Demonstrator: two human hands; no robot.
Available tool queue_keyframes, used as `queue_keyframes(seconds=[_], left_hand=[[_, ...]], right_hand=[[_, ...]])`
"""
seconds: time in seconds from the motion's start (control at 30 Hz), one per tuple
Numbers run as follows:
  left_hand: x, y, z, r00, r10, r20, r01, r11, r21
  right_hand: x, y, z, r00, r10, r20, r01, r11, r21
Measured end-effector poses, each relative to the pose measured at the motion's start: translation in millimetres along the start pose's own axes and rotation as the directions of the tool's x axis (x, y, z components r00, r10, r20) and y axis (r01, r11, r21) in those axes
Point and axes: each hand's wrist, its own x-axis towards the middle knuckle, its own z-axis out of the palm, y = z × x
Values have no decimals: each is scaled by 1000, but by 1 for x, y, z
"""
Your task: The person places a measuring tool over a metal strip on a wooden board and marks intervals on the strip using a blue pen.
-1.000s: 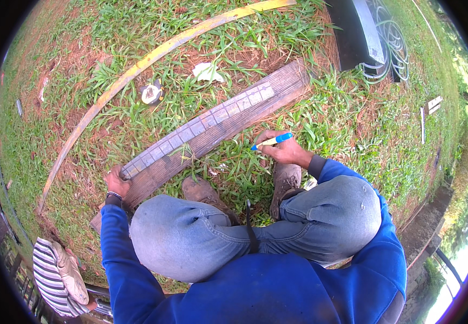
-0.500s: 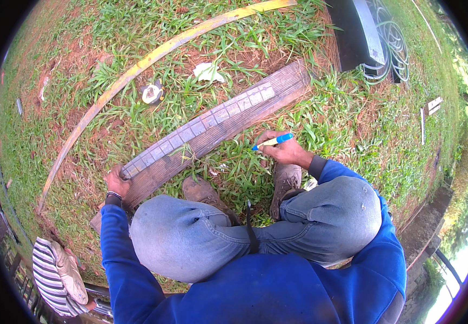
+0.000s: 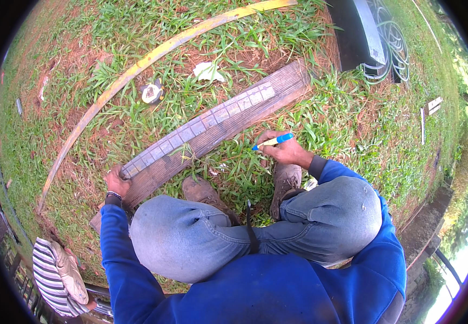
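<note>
A grey metal strip (image 3: pixel 207 121), crossed by evenly spaced dark lines, lies along a grooved wooden board (image 3: pixel 234 125) on the grass. At the near left end of the strip, my left hand (image 3: pixel 117 181) is closed round its end, against the board. My right hand (image 3: pixel 289 153) pinches a marker pen (image 3: pixel 271 142), pale-bodied with blue ends. The pen is held over the grass on the near side of the board, apart from the strip.
Beyond the board lie a tape measure (image 3: pixel 152 93), a white scrap (image 3: pixel 208 72) and a long yellow strip (image 3: pixel 136 67). A dark box-shaped object (image 3: pixel 353 32) and coiled hose (image 3: pixel 393 51) are at the far right. A person in striped clothing (image 3: pixel 50 278) is at lower left.
</note>
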Motion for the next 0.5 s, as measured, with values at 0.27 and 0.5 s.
queue_keyframes(seconds=[0.27,0.5], left_hand=[[-2,3,-2,1000,19,-12,-19,999,-35],[-1,-11,4,1000,16,-20,-17,1000,-17]], right_hand=[[-1,-2,-1,1000,15,1,-15,1000,-7],[1,0,0,999,27,27,-27,1000,1]])
